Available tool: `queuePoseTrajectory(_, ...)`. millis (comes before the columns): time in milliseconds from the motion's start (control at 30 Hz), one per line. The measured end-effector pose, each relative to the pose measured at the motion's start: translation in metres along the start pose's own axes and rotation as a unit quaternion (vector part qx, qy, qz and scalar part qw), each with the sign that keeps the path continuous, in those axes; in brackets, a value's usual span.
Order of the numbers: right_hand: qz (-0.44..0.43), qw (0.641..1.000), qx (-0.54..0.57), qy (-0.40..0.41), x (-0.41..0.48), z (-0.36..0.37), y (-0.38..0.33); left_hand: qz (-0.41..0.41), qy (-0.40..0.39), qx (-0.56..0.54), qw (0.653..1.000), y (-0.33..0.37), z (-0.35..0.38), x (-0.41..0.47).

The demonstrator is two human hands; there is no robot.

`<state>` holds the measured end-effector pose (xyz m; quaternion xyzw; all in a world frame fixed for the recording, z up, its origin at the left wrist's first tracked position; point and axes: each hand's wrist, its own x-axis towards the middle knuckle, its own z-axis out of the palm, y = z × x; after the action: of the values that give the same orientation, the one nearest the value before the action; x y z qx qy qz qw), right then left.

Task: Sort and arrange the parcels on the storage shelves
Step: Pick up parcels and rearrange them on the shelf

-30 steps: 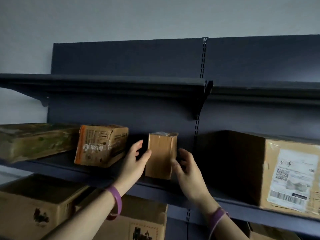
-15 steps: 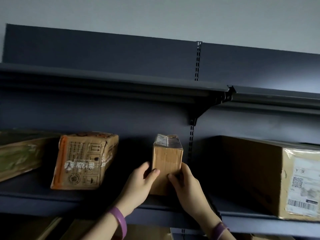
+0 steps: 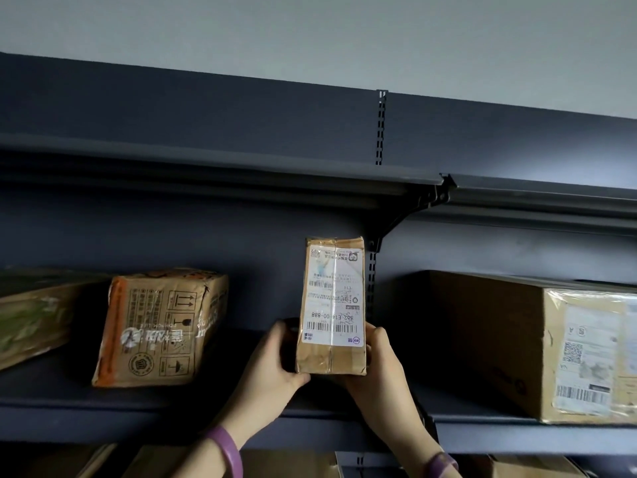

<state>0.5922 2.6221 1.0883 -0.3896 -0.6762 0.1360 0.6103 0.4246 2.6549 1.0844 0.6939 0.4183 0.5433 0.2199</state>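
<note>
near the front edge of the dark shelf (image 3: 155,417), the left hand (image 3: 272,369) and right hand (image 3: 384,372) clasped the small parcel (image 3: 331,357) upright, label (image 3: 333,294) outward, likely for reading.

Both hands hold a small brown parcel (image 3: 332,305) upright over the dark shelf (image 3: 138,415), its white label facing the camera. The left hand (image 3: 272,370) grips its lower edge at 7 o'clock and the right hand (image 3: 382,367) grips at 5 o'clock. At the parcel's 9 o'clock an orange-edged box (image 3: 158,326) sits well apart, at 3 o'clock stands a large carton (image 3: 537,343), and at 12 o'clock runs the upper shelf (image 3: 206,167).
</note>
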Motion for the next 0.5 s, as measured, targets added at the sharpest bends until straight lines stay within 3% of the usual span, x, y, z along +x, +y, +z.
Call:
queuePoseTrajectory(133, -0.002, 1.0, -0.004, 0.005, 0.0002, 0.0007, 0.0032, 0.018, 0.017, -0.015, 1.0, -0.0012, -0.0018, -0.0001)
queuePoseTrajectory(367, -0.047, 0.996, -0.069, 0.011, -0.0014, -0.0061, 0.007, 0.068, 0.011, -0.145, 0.987, 0.0047, -0.0061, -0.0032)
queuePoseTrajectory(500, -0.041, 0.99, -0.131, -0.02, 0.0018, -0.0034, 0.0064, 0.06, 0.036, -0.08, 0.994, 0.0045, -0.0029, -0.0011)
